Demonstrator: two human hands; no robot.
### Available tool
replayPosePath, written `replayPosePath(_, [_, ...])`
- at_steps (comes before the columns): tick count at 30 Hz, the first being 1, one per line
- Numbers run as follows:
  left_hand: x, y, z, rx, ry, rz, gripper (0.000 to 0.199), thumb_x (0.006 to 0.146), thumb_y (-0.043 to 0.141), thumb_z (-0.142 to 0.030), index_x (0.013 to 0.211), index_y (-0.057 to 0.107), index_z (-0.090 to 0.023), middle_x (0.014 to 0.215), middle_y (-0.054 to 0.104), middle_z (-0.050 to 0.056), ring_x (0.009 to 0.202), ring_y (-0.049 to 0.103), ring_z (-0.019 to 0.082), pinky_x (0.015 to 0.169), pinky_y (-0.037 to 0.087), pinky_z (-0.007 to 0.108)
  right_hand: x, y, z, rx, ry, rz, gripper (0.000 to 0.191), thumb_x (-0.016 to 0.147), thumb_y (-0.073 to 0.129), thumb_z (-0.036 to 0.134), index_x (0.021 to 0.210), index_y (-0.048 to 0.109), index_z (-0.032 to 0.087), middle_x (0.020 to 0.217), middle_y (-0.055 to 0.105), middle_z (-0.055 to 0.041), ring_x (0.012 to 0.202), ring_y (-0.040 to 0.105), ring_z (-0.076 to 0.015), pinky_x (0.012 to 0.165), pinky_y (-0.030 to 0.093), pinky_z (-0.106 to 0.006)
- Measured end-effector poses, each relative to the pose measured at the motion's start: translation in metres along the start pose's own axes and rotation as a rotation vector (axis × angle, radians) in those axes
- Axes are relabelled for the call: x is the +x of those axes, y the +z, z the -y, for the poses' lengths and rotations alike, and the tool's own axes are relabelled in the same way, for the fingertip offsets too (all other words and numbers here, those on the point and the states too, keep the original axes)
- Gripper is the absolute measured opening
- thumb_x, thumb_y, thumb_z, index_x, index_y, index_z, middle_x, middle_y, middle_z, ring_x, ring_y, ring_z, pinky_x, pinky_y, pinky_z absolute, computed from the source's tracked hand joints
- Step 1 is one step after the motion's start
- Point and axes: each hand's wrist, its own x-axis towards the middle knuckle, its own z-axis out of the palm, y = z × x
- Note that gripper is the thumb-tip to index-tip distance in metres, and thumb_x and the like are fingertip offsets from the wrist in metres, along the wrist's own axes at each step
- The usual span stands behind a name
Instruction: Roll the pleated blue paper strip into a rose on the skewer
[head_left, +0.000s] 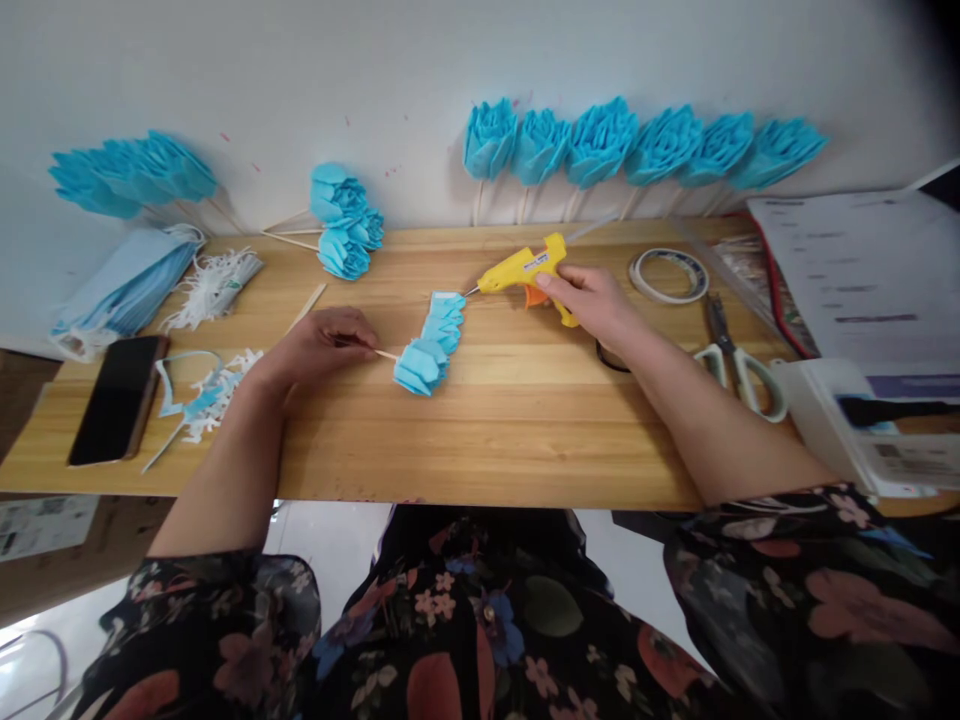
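Note:
My left hand (330, 338) pinches a thin wooden stick (386, 355). At the stick's end is a partly rolled blue fabric flower (421, 367), lying on the wooden table. From it a pleated blue strip (444, 325) runs away from me, with a pale far end. My right hand (589, 300) is wrapped around a yellow glue gun (525, 266) with an orange trigger. Its metal nozzle points left and sits at the strip's far end; whether it touches cannot be made out.
Finished blue flowers (604, 140) on sticks lean along the wall, with others (345, 220) lying nearby. At left are folded blue masks (127, 285), white loops (214, 285) and a phone (116, 400). At right are a tape roll (669, 276), scissors (739, 365) and a plastic box (825, 420).

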Motion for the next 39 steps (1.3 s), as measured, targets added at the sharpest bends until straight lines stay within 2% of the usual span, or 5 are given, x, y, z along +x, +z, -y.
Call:
replayPosePath(7, [-0.002,0.0,-0.004,-0.004,-0.037,-0.013,0.038,0.098,0.085,-0.058,0.091,0.084,-0.021,0.092,0.082,0.009,0.084,0.076,0.022,0.076,0.058,0.029,-0.002,-0.006,0.002,-0.393,-0.039,-0.121,0.045,0.102,0.069,0.067,0.079,0.072,0.028,0.072,0.07,-0.0069,0.075,0.065,-0.0277,0.068,0.04,-0.04])
replayPosePath(13, [0.001,0.0,-0.01,-0.03,-0.025,-0.142,0.034,0.101,0.082,-0.055,0.091,0.085,-0.022,0.09,0.081,0.006,0.084,0.073,0.022,0.079,0.059,0.031,-0.019,-0.013,0.042,-0.544,-0.161,-0.189,0.036,0.111,0.057,0.046,0.11,0.085,0.023,0.111,0.086,-0.0171,0.104,0.078,-0.0364,0.089,0.051,-0.047])
replayPosePath(22, [0.039,0.01,-0.036,0.017,0.108,-0.018,0.023,0.103,0.08,-0.041,0.093,0.087,-0.022,0.095,0.081,0.007,0.085,0.075,0.021,0.079,0.059,0.03,-0.027,0.034,0.083,-0.233,-0.192,0.297,0.017,0.103,0.07,0.027,0.107,0.086,0.023,0.095,0.085,-0.0035,0.084,0.074,-0.021,0.079,0.049,-0.035])
replayPosePath(32, [0.04,0.038,-0.025,-0.01,0.021,-0.136,0.019,0.103,0.077,-0.033,0.092,0.084,-0.019,0.094,0.08,0.007,0.085,0.073,0.021,0.078,0.056,0.032,-0.028,0.07,0.056,-0.039,-0.216,0.252,0.006,0.099,0.075,0.022,0.101,0.08,0.025,0.096,0.085,-0.0035,0.084,0.074,-0.0214,0.078,0.054,-0.035])
replayPosePath(39, [0.035,0.036,-0.025,0.089,0.016,-0.136,0.025,0.109,0.071,-0.035,0.095,0.086,-0.02,0.094,0.081,0.007,0.086,0.073,0.023,0.083,0.056,0.035,-0.034,0.072,0.043,-0.062,-0.368,0.217,0.01,0.102,0.07,0.023,0.097,0.078,0.025,0.092,0.08,-0.004,0.081,0.068,-0.0211,0.078,0.051,-0.036])
